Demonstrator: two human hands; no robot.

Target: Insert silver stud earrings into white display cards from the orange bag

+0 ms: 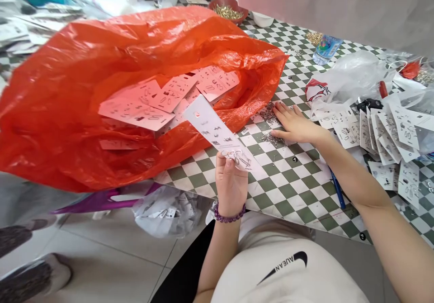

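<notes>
My left hand [231, 182] pinches the near end of a long white card [217, 131] with small metal earrings fixed to it. The card's far end reaches over the mouth of a big orange plastic bag [101, 81] that holds several similar white cards [169, 96]. My right hand [294, 124] lies flat on the green-and-white checked table [288, 181], fingers stretched over a small heap of loose silver metal pieces [271, 115]. A purple bead bracelet sits on my left wrist.
Several more earring cards [389, 133] and clear plastic bags [352, 74] lie at the right. A blue pen [337, 190] rests by my right forearm. A red bowl of gold pieces [228, 10] stands at the back. A clear bag of cards [169, 210] hangs below the table edge.
</notes>
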